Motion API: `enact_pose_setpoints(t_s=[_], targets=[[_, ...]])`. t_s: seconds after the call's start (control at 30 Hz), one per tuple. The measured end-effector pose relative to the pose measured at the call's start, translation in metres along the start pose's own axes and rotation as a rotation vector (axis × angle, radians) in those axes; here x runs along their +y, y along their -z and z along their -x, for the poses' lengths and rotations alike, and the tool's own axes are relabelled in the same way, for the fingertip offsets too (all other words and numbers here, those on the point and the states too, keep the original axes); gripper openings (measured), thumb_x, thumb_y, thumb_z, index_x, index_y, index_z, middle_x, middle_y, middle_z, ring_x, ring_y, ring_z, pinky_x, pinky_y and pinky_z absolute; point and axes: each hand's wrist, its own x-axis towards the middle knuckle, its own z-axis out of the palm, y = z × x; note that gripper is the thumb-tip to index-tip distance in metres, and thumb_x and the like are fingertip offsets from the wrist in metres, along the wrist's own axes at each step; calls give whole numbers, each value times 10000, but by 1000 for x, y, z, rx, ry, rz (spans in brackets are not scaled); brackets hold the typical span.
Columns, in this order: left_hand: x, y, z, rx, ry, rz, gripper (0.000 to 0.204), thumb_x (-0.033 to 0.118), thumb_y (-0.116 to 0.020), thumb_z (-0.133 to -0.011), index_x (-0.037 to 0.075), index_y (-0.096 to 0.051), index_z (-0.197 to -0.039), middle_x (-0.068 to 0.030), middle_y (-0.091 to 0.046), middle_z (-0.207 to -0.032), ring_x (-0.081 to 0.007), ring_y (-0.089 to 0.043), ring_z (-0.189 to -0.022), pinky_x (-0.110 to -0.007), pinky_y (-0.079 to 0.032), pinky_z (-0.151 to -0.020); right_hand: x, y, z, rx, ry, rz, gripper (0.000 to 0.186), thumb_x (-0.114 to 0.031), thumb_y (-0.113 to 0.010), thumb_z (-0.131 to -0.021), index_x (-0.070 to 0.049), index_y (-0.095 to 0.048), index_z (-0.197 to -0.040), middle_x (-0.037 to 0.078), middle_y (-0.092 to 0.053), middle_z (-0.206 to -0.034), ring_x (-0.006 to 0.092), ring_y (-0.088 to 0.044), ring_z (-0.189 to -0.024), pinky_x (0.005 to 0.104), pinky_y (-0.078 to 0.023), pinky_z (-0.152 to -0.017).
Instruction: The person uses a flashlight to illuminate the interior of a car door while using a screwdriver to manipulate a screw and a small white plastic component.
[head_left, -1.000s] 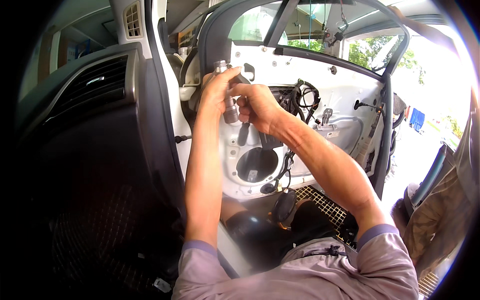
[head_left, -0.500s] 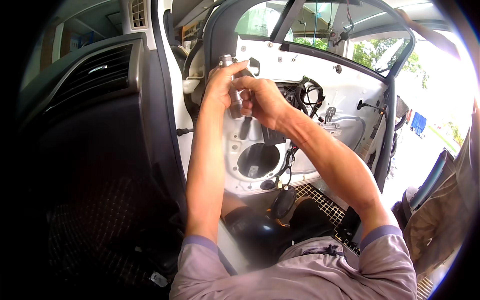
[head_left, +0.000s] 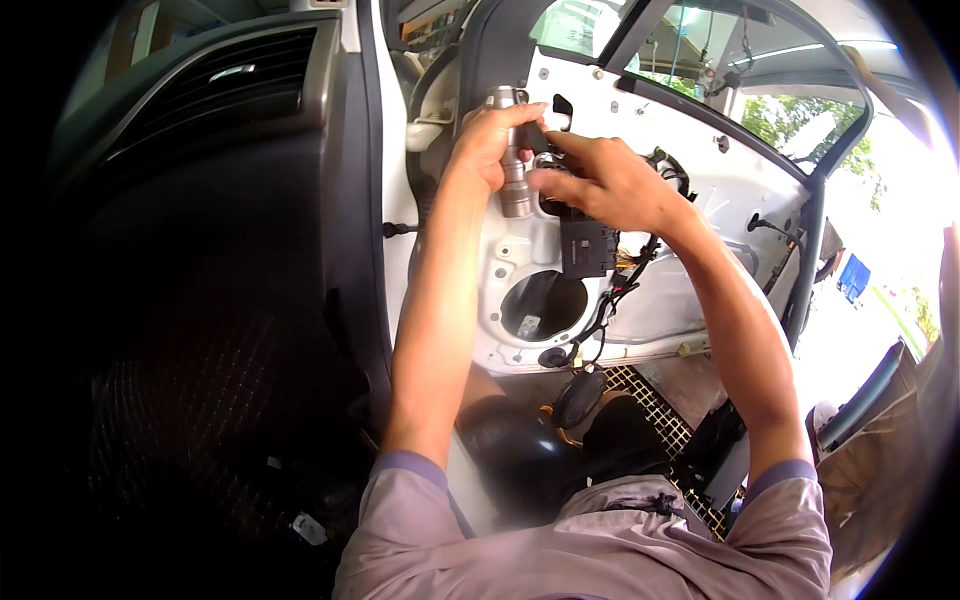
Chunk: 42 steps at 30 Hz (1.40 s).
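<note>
A silver metal cylinder (head_left: 514, 175) with ringed sections, shaped like a flashlight, stands nearly upright in my left hand (head_left: 487, 145), whose fingers wrap round it. The thumb points across its upper part to the right. Just to the right is my right hand (head_left: 620, 182), thumb and index finger apart and pointing at the cylinder; the thumb tip is blurred. A dark piece (head_left: 537, 138) shows between the hands; its kind is unclear. Behind them stands a car door with its trim off and its white inner panel (head_left: 690, 140) bare. Below my right hand sits a black module (head_left: 588, 250).
A black wiring harness (head_left: 622, 290) runs down the panel to a hanging dark oval part (head_left: 580, 398). A round opening (head_left: 545, 305) lies low in the door. The dashboard (head_left: 220, 180) is at left. Another person's clothing (head_left: 880, 460) shows at the right edge.
The view has shifted, so the door and both hands appear farther right. My right hand's fingers have loosened and moved off the cylinder; the left still grips it.
</note>
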Motion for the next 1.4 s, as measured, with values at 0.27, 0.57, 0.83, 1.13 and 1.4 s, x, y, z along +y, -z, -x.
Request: enact_pose_setpoints(t_s=[0.27,0.57,0.83,1.13,1.4], targets=[[3,-3,-8,20,17,71,150,122,-800,-811,39,-701,-886,-61,-683,-744,-131,-587,-554,-271,-416,-465,31,-31,9,434,278,5,364,-215,-644,-986,-78,-573,-1316,105,-597,-669,262,-546,-537,348,-455,-575],[-8,-2,-9,-64,11,6,122,115,-808,-807,40,-713,-802,-80,-700,-730,-134,-581,-510,-275,-426,-447,-33,-180,98,104,30,-673,319,-133,-627,-978,-62,-546,-1278,145,-697,-814,252,-702,-656,344,-545,-578],[16,7,-7,-75,16,-129,183,212,-786,-857,48,-709,-876,-44,-702,-773,-106,-592,-635,-253,-420,-518,-86,-317,116,-536,-186,-875,343,-222,-627,-979,12,-588,-1228,201,-697,-1012,265,-700,-781,403,-582,-731],[12,8,-10,-101,30,-131,209,234,-784,-855,82,-706,-976,-31,-692,-796,-101,-620,-666,-245,-420,-530,-135,-375,102,-591,106,-576,331,-277,-660,-904,-55,-645,-1149,199,-704,-1031,340,-690,-845,454,-567,-770],[10,16,3,-22,36,-181,223,256,-788,-854,118,-693,-1002,-9,-694,-797,-80,-616,-691,-236,-397,-538,-95,-312,114,-548,307,-264,275,-292,-673,-857,-113,-692,-1064,169,-722,-987,366,-697,-815,498,-565,-718]])
